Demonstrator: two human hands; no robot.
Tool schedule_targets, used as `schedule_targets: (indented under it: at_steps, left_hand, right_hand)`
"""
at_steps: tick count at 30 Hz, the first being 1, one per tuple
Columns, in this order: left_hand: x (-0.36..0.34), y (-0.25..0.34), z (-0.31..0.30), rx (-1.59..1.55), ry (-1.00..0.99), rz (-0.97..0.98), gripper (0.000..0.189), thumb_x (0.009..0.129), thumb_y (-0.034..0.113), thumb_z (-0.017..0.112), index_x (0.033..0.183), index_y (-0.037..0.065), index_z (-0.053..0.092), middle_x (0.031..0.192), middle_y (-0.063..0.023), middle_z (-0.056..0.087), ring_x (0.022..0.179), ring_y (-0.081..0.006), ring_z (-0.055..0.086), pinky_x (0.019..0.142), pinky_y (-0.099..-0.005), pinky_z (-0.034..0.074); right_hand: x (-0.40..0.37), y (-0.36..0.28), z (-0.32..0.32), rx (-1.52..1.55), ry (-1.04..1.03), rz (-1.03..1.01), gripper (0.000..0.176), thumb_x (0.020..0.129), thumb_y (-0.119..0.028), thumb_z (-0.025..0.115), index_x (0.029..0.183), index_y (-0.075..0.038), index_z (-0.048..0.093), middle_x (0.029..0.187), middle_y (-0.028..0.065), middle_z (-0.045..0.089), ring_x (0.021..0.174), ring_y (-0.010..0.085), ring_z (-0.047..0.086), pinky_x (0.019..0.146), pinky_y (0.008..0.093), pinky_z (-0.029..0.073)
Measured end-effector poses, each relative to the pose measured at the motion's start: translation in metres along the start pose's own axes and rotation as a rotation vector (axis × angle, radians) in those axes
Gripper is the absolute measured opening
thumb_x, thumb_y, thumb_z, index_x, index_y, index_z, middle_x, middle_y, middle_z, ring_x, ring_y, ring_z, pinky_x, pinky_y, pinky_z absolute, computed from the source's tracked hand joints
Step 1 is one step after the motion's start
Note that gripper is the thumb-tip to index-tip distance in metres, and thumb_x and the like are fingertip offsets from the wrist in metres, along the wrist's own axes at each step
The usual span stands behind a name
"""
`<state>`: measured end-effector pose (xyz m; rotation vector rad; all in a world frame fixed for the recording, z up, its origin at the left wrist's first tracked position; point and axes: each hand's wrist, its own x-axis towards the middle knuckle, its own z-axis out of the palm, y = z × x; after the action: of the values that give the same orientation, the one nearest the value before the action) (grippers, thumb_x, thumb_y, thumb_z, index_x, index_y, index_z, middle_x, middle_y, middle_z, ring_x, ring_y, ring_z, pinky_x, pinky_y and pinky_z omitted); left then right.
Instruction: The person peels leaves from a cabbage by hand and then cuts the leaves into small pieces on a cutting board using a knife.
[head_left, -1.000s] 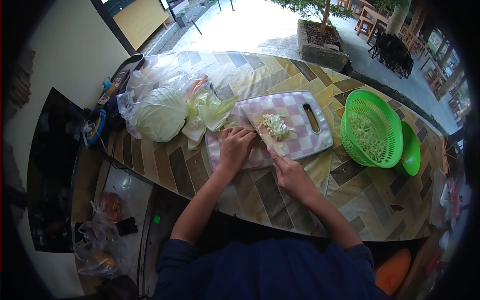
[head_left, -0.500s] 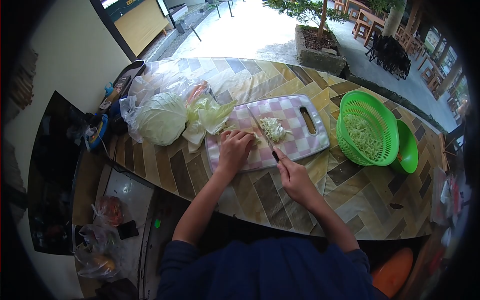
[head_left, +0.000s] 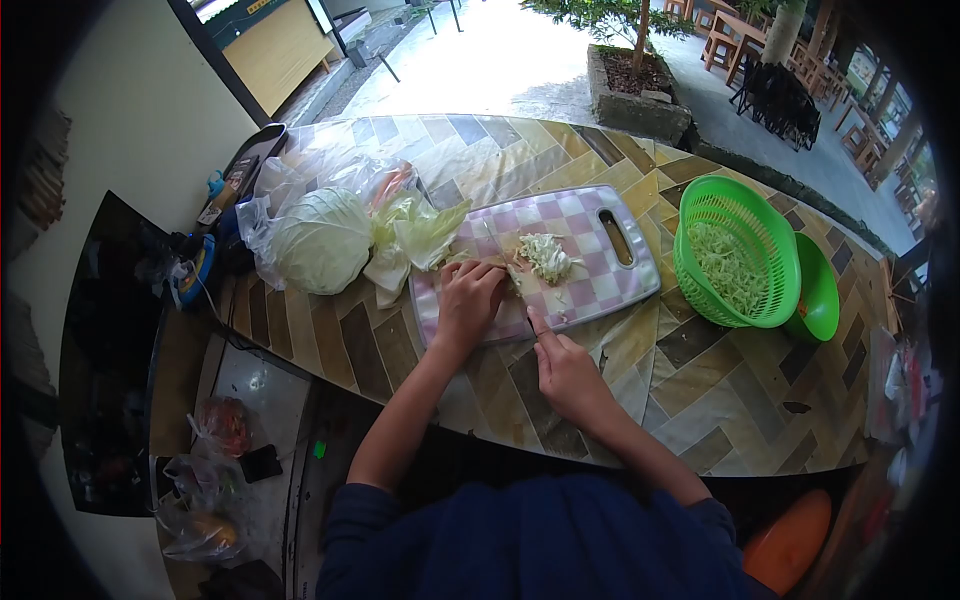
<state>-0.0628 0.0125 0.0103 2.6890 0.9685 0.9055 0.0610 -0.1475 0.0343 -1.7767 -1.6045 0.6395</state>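
— What is the left hand (head_left: 470,300) doing?

— It is curled, knuckles up. Its fingers bend down over a pale green cabbage chunk (head_left: 508,272) and pin it to the pink-and-white checked plastic cutting board (head_left: 585,292), toward the board's 7 o'clock corner.

— And the right hand (head_left: 565,375)?

— It is closed round a thin-bladed kitchen knife (head_left: 521,296), with the index finger stretched along the back. The hand sits just off the board's near edge at 6 o'clock. The blade points toward 11 o'clock and meets the chunk beside the left fingertips. The fist hides the handle.

— Where are the cut pieces?

— A small heap of shredded cabbage (head_left: 546,255) lies mid-board, at 2 o'clock from the chunk.

— And around the board?

— At 3 o'clock a round green plastic colander (head_left: 757,215) holds more shreds, with a shallow green plastic bowl (head_left: 822,300) touching its far side. At 9 o'clock a whole pale cabbage head (head_left: 320,240) lies in a clear bag.
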Motion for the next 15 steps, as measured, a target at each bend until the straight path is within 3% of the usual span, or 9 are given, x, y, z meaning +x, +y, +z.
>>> schedule_targets:
  at_steps: [10, 15]
  left_hand:
    - [0.001, -0.001, 0.0, -0.006, -0.006, 0.004, 0.011, 0.083, 0.014, 0.061, 0.092, 0.01, 0.067, 0.095, -0.004, 0.069, 0.098, -0.0226, 0.061, 0.092, -0.0409, 0.038]
    - [0.0, -0.004, 0.0, -0.026, -0.01, 0.042, 0.013, 0.082, 0.013, 0.063, 0.093, 0.01, 0.068, 0.095, -0.0042, 0.069, 0.099, -0.023, 0.062, 0.099, -0.042, 0.038]
  right_hand:
    - [0.023, 0.004, 0.013, -0.054, 0.023, 0.053, 0.052, 0.095, -0.011, 0.047, 0.146, -0.009, 0.035, 0.089, 0.0287, 0.06, 0.082, 0.0464, 0.06, 0.074, 0.0511, 0.049]
    - [0.019, 0.01, 0.006, -0.024, 0.054, 0.001, 0.051, 0.096, -0.011, 0.047, 0.146, -0.01, 0.037, 0.09, 0.0286, 0.06, 0.083, 0.0459, 0.06, 0.074, 0.0507, 0.048]
